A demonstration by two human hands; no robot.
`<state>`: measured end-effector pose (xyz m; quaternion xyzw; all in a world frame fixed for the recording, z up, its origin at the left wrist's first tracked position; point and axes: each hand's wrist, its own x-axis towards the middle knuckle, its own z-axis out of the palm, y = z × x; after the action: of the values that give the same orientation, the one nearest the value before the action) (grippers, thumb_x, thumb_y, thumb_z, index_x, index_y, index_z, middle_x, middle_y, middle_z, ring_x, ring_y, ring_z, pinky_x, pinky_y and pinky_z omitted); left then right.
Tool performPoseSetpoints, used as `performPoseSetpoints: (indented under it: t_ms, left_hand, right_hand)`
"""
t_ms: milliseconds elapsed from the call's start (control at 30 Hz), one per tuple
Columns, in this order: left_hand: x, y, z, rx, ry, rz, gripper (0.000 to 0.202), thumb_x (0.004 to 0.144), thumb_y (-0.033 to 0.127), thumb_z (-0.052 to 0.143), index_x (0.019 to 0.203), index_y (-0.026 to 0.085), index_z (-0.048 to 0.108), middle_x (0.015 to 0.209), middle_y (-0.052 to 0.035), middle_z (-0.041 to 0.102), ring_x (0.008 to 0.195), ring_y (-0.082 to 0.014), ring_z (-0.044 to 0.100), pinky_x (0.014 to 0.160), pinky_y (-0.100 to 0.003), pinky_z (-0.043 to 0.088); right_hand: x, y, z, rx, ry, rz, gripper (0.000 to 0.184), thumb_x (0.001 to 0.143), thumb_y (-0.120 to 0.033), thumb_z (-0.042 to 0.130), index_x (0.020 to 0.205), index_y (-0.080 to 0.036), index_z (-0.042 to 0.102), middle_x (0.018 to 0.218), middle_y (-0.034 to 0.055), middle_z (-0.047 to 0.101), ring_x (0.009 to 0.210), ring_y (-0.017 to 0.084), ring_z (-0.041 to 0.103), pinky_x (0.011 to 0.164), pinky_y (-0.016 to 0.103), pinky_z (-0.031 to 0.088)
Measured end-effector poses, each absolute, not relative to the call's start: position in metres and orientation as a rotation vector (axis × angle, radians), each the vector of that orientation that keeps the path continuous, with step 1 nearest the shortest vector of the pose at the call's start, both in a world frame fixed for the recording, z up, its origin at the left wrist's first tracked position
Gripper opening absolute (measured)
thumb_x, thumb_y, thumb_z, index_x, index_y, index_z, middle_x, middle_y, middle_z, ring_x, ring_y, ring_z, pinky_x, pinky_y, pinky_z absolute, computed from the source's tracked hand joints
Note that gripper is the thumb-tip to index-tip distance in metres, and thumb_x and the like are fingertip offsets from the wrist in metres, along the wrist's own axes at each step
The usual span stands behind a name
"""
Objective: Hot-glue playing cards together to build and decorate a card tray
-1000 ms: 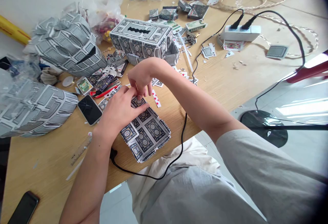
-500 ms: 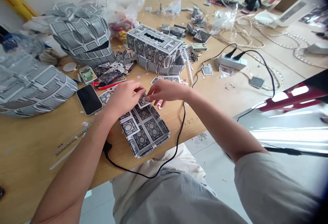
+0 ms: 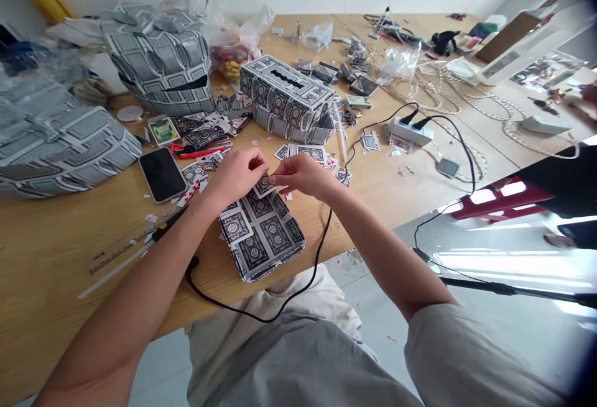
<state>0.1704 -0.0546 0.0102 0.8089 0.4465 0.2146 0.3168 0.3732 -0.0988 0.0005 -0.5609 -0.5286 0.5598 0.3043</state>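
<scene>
A shallow box made of dark patterned playing cards lies at the table's front edge. Over its far end, my left hand and my right hand meet at one small patterned card. The fingers of my left hand are bent together at the card's upper left edge. My right thumb and forefinger pinch its right side. Another loose-looking card lies on the box's left part. Whether the held card touches the box beneath is hidden by my fingers.
A phone lies left of my hands. Behind them stand a larger card-covered box and woven card bags. A black cable loops past the small box to a power strip. A ruler lies front left.
The camera view has tilted and shifted slightly, so more of the table's back shows. Both hands stay at the same card, with my right fingers drawn more closely together.
</scene>
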Motion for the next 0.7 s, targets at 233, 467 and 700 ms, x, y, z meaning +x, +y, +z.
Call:
performPoseSetpoints:
  t_ms: [233,467,700]
  left_hand:
    - [0.171,-0.055,0.012,2.099,1.169,0.528,0.01,0.095,0.03,0.063,0.089,0.023,0.066,0.089,-0.0038,0.077,0.084,-0.0208,0.068,0.078,-0.036,0.048]
    - [0.172,-0.054,0.009,2.077,1.26,0.491,0.011,0.092,0.032,0.065,0.085,0.024,0.064,0.089,-0.0043,0.076,0.082,-0.0219,0.066,0.072,-0.036,0.046]
    - [0.174,-0.052,0.0,2.011,1.234,0.541,0.007,0.092,0.03,0.066,0.092,0.023,0.065,0.095,-0.0045,0.077,0.087,-0.0211,0.069,0.079,-0.036,0.051]
  right_hand:
    - [0.367,-0.105,0.001,-1.525,-1.298,1.473,0.037,0.072,-0.039,0.098,0.067,-0.019,0.067,0.068,-0.0005,0.068,0.066,0.011,0.065,0.072,0.028,0.061]
    - [0.362,-0.109,0.002,-1.522,-1.18,1.495,0.035,0.071,-0.033,0.099,0.067,-0.019,0.067,0.064,-0.0039,0.063,0.063,0.009,0.061,0.074,0.027,0.06]
    - [0.361,-0.111,0.0,-1.447,-1.099,1.539,0.019,0.079,-0.021,0.091,0.084,-0.019,0.072,0.078,-0.0009,0.072,0.071,0.01,0.065,0.07,0.024,0.057]
